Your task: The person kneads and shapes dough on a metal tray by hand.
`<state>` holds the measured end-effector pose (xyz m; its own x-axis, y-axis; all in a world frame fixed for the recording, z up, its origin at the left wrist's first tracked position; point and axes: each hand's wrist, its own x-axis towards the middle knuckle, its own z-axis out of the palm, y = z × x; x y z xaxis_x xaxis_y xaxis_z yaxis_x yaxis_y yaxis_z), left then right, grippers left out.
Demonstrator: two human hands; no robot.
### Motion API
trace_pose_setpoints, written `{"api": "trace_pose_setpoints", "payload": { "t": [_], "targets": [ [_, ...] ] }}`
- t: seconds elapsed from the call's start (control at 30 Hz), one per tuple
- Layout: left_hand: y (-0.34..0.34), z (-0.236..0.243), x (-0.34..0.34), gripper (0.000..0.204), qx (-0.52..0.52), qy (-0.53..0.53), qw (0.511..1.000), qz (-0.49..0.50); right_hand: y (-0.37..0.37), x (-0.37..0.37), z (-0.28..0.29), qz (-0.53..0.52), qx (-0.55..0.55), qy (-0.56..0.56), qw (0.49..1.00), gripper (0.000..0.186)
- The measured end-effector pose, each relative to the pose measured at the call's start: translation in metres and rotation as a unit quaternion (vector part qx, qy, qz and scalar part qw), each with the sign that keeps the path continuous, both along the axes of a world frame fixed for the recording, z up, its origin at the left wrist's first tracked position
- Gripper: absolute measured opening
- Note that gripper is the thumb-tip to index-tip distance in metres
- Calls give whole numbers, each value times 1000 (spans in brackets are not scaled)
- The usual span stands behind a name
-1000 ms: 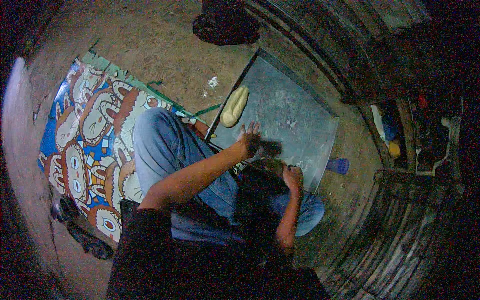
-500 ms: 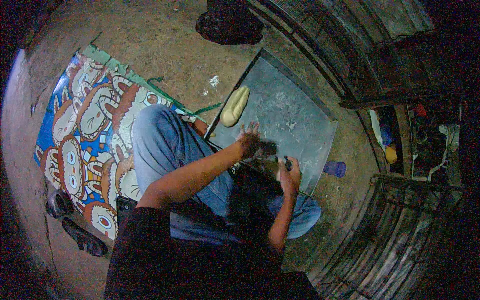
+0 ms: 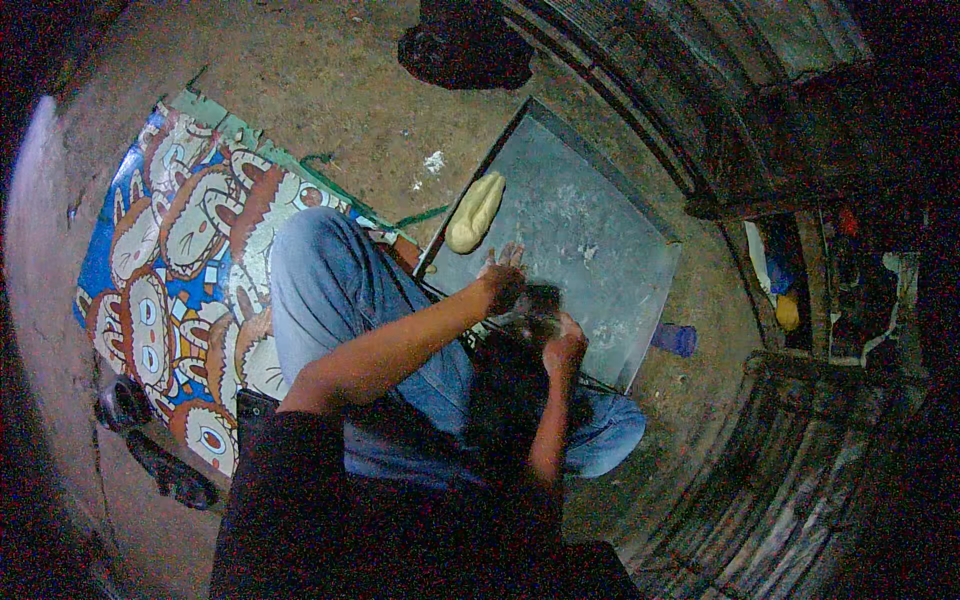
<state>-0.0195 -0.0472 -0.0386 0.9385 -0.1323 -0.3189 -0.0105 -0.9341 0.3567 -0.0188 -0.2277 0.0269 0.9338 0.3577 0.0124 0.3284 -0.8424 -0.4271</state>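
While a pair of black sandals (image 3: 172, 472) lies at the lower left of the frame, a cartoon-printed mat (image 3: 195, 235) in blue, brown and white spreads just beside it, reaching toward bent legs in blue jeans (image 3: 330, 290). At the upper middle, a long, grooved lump of pale dough (image 3: 474, 214) rests along the left edge of a shallow grey metal tray (image 3: 625, 225), whose surface bears whitish smears. Just below the dough and apart from it, the left hand (image 3: 503, 283) has its fingers spread. Slightly lower comes the right hand (image 3: 566, 345), fingers curled; whether they pinch anything I cannot tell, and a dark patch between the hands is too blurred to identify. A blue-purple container (image 3: 676, 340) sits near the tray's right edge, and a slatted structure (image 3: 770, 480) fills the lower right.
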Motion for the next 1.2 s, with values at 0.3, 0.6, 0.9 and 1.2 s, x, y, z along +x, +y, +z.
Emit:
{"api": "trace_pose_setpoints", "payload": {
  "t": [0.3,0.6,0.9,1.2],
  "targets": [
    [-12,-49,0,64,14,-109,993,42,7,25,67,33,103,234,966,29],
    [2,11,-8,64,-15,-27,999,14,36,56,227,-15,104,-22,994,27],
    [-3,7,-9,60,-44,-36,998,26,44,67,17,31,-128,-132,982,42],
    [4,45,-17,64,-21,9,1000,-6,33,69,-19,103,22,-214,971,45]
  ]
}}
